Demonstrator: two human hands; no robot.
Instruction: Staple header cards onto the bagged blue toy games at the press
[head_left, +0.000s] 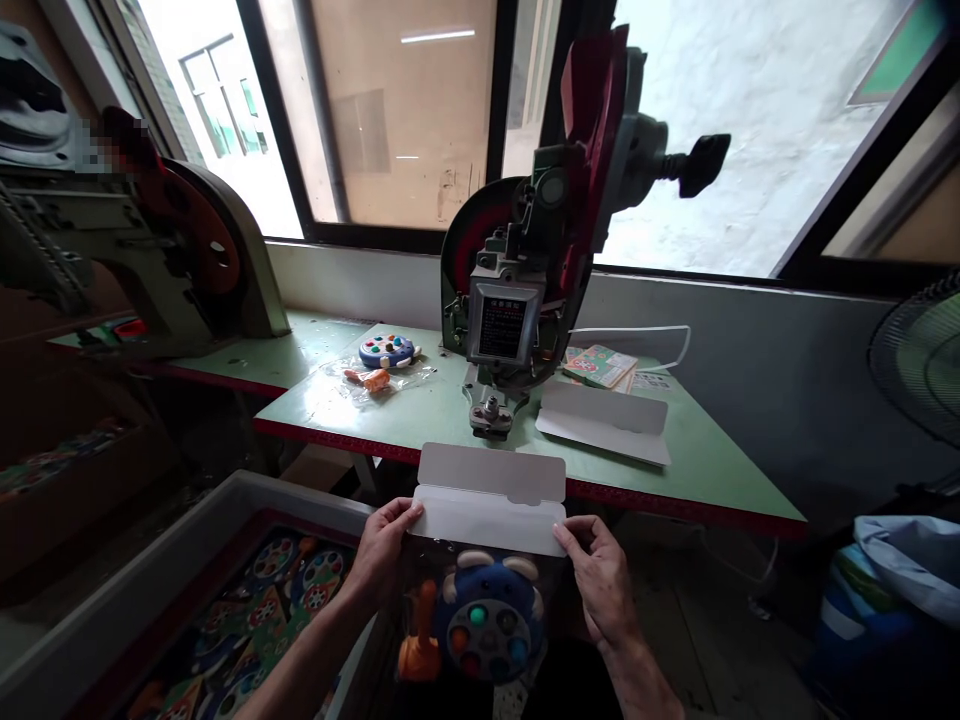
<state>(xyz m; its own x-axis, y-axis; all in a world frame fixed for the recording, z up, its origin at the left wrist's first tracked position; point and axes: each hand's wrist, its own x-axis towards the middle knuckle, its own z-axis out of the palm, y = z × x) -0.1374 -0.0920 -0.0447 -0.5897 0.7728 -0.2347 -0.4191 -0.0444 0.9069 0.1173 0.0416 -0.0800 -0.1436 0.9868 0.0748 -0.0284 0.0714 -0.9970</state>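
My left hand (384, 548) and my right hand (601, 572) pinch the two ends of a creased white header card (487, 517), thumbs on its near face. Its upper flap stands up beyond the crease. From the card's lower edge hangs a clear bag holding a round blue toy (491, 615) with coloured buttons and an orange toy hammer (421, 645). Just beyond the card, the lower arm of a stapling machine (491, 415) juts out at the bench edge. Another white card (604, 425) lies on the bench to the right.
The green bench (720, 470) has a red edge. On it lie a bagged blue toy (388, 350), an orange piece (369, 380) and printed cards (600, 366). A grey bin (247, 485) of packed toys stands lower left. At right are a fan (919, 350) and a blue sack (885, 610).
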